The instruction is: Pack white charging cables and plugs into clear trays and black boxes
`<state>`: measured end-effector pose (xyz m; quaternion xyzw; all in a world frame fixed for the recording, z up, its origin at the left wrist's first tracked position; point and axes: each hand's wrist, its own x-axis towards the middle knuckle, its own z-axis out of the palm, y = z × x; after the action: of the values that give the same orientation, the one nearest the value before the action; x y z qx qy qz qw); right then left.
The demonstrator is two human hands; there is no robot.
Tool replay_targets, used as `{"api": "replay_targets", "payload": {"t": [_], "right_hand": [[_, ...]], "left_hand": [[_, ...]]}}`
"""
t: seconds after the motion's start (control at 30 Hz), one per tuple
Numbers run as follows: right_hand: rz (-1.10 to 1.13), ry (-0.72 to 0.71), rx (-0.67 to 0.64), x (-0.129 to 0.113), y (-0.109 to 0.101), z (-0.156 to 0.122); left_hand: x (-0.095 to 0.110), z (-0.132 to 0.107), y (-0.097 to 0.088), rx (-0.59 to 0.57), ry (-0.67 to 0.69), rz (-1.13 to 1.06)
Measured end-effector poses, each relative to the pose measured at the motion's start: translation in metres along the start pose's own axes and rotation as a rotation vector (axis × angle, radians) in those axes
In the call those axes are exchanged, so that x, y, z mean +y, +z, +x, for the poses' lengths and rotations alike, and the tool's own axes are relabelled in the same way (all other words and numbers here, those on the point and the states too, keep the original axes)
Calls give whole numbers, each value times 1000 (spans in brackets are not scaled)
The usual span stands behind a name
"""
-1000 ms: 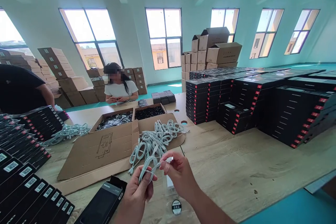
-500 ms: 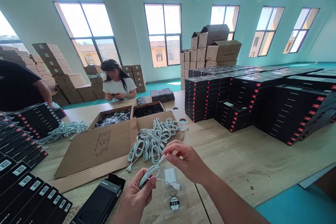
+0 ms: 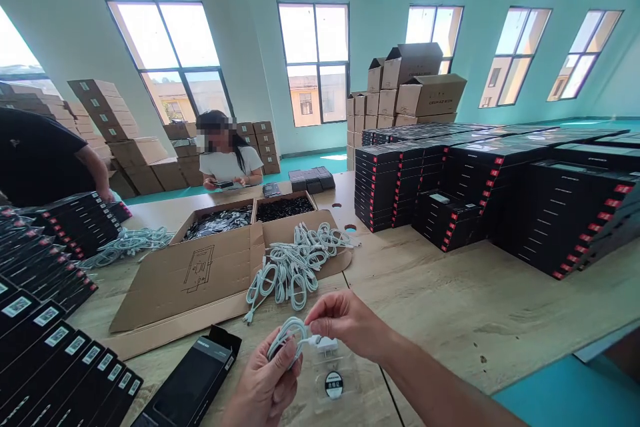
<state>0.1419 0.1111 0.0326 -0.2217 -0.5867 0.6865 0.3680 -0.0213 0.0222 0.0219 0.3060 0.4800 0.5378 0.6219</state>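
Observation:
My left hand [image 3: 273, 373] is closed around a coiled white charging cable [image 3: 291, 332], with its thumb lying over the loops. At the coil's right side the thumb and fingers of my right hand [image 3: 345, 321] are pinched together on the cable; the exact spot is hidden by the fingertips. Below them a clear plastic tray [image 3: 353, 383] lies on the table. In it are a white plug adapter [image 3: 327, 347], partly covered by the cable end and my hand, and a round black-and-white sticker [image 3: 334, 385]. An open black box [image 3: 193, 380] lies left of my left hand.
A heap of coiled white cables [image 3: 285, 273] rests on a cardboard flap [image 3: 165, 287]. Behind it stands a carton [image 3: 220, 230] of small parts. Black boxes [image 3: 425, 180] are stacked at right, more boxes [image 3: 55, 347] at left. One person [image 3: 231, 160] sits opposite; another stands at left.
My right hand has moved down and slightly left, bringing the cable's end close to the coil. The view has shifted a little. The seated person's hands have moved apart.

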Motion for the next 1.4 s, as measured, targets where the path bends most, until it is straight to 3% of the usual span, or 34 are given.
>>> {"api": "replay_targets", "payload": {"t": [0.27,0.57,0.9,1.0,1.2,1.4], "right_hand": [[-163,-65,24,3,3,3],[-284,-180,-59,10,-1,9],[-185,-119,-29,24,13,4],[-187,-107,69,26,25,1],[-258,-198,444,30,52,7],[-210,-275,564,32,55,13]], "left_hand": [[-4,-1,2,81,19,63],[-12,-8,2,40,-21,-108],[-10,5,1,262,106,-124],[-8,7,0,275,141,-102],[-9,11,9,256,260,-113],[-3,16,13,220,275,-227]]}}
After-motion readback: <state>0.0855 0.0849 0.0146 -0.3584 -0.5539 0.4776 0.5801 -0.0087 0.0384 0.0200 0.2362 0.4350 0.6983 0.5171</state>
